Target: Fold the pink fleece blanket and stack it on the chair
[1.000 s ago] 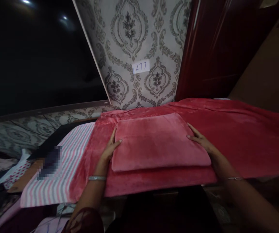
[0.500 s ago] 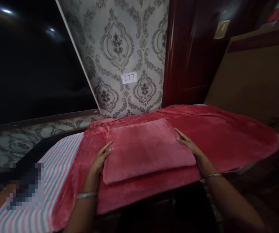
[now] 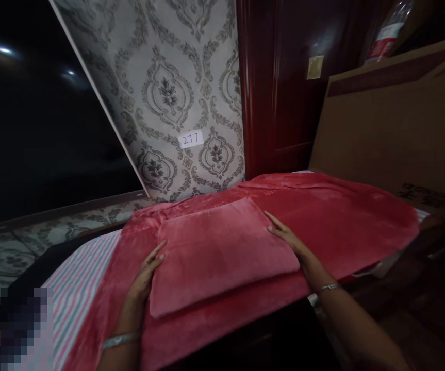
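Nearest the camera, the person's two forearms reached forward, each with a thin bangle at the wrist. The left hand lay flat, its grip spread open with fingers apart, pressed against the left edge of a folded pink cloth; the thumb rested on the cloth's upper face. The right hand lay likewise flat and open against the cloth's right edge, fingers stretched toward the far right corner. Neither hand clamped anything; both only touched the cloth from the sides.

Between the two hands, the folded pink cloth sat as a neat rectangle, slightly tilted, its long side running from one hand to the other. Beneath it and under both hands spread a larger red blanket, which reached well past the right hand and draped over the near edge of the surface it covered.

Left of the left hand, a striped sheet in pink, white and grey showed from under the blanket. Further left and nearer, a blurred patch hid whatever lay there.

Beyond the hands, a patterned wallpaper panel rose with a small white label reading 277. Right of that stood a dark red wooden door, and beyond the right hand a large brown cardboard box leaned, with a plastic bottle above it.
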Available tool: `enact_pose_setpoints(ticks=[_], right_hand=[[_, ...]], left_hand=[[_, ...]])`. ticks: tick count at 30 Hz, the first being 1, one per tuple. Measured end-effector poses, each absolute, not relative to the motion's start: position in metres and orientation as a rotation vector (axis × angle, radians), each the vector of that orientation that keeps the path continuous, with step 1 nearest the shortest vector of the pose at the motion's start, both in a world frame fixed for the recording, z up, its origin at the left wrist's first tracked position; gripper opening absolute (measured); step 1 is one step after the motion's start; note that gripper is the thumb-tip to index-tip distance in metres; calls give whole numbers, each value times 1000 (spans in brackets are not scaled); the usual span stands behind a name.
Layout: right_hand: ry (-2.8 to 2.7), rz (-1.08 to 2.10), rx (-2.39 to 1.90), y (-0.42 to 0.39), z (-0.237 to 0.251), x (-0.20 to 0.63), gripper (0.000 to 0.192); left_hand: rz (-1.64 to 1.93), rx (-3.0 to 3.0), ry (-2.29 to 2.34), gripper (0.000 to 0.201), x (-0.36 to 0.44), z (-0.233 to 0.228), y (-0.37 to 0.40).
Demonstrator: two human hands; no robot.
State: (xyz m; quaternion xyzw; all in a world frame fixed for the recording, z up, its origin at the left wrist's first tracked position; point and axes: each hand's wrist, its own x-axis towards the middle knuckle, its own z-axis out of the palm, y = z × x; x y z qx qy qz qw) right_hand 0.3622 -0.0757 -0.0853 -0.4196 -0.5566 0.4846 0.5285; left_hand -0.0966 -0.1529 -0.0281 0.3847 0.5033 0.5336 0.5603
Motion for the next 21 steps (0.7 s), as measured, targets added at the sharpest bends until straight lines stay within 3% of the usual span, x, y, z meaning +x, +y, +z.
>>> enact_pose_setpoints(ticks=[8,21], right_hand=[[-1455,1043,-1120,-76,-91,369,99],[-1503,889,-1285,-72,-107,378,90]], left_hand=[[1283,862,1170,103,-95,-27,-158],[1296,874,1127,87,-94,-32,-166]])
